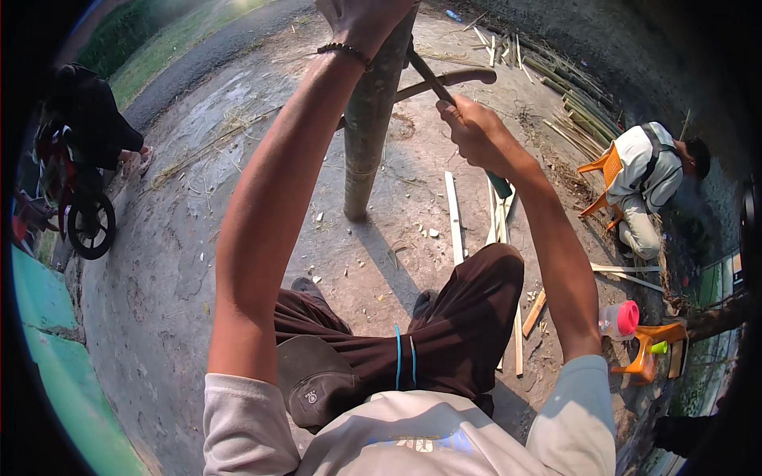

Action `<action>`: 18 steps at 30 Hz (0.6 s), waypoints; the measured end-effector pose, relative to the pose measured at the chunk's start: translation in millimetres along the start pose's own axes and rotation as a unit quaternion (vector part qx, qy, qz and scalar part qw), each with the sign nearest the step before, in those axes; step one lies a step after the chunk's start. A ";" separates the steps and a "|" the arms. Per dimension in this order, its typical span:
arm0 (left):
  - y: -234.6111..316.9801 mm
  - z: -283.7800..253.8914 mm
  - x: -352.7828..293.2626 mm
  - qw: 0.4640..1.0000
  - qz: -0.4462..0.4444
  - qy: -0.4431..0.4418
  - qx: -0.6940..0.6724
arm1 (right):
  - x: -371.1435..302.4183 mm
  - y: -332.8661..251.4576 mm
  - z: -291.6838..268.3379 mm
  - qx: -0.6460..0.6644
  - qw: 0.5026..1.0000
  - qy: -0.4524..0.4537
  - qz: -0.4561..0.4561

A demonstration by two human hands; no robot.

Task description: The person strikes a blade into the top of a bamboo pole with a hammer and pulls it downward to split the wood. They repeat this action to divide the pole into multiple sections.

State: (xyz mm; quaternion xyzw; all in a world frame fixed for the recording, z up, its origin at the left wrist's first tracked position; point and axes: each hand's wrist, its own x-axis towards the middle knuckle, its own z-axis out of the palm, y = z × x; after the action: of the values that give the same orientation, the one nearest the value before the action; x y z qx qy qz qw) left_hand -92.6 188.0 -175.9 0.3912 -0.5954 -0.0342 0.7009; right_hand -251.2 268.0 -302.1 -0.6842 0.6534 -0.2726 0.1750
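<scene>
A thick, dark green bamboo pole [373,131] stands almost upright between my knees, its lower end on the ground. My left hand [365,17], a beaded bracelet at its wrist, is closed on the pole's upper part; the top edge of the picture cuts off its fingers. My right hand [480,136] is wrapped round the green grip of a dark-shafted tool [432,79]. This shaft slants up to the pole, and its far end is hidden behind it. Beyond, a curved brown piece with a rounded end [468,77] crosses behind the pole; its kind is unclear.
Pale split strips [454,214] lie right of the pole, with more bamboo lengths [587,119] at the far right. A person sits on an orange chair [607,170]. Nearer are a pink-lidded container [627,319] and an orange stool [644,357]. At left stands a motorbike [89,222].
</scene>
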 end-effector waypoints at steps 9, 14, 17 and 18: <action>3.7 -15.2 2.6 0.999 0.020 -0.023 -0.014 | -5.8 50.6 21.0 -0.088 0.996 0.017 -0.023; 7.9 -28.6 7.4 0.999 0.019 -0.017 -0.022 | -5.6 -45.8 -51.1 0.133 0.969 0.168 -0.127; 7.4 -28.1 7.1 0.998 -0.011 -0.040 -0.055 | -7.6 -63.7 -50.0 0.228 0.906 0.255 -0.248; 7.0 -29.4 6.7 0.996 -0.028 -0.053 -0.059 | -3.9 -38.0 -19.3 0.145 0.930 0.254 -0.223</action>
State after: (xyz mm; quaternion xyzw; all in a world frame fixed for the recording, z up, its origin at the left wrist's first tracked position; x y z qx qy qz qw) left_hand -68.2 204.3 -165.9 0.3634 -0.6174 -0.1094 0.6890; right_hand -232.5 277.3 -264.7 -0.6875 0.4601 -0.5608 0.0352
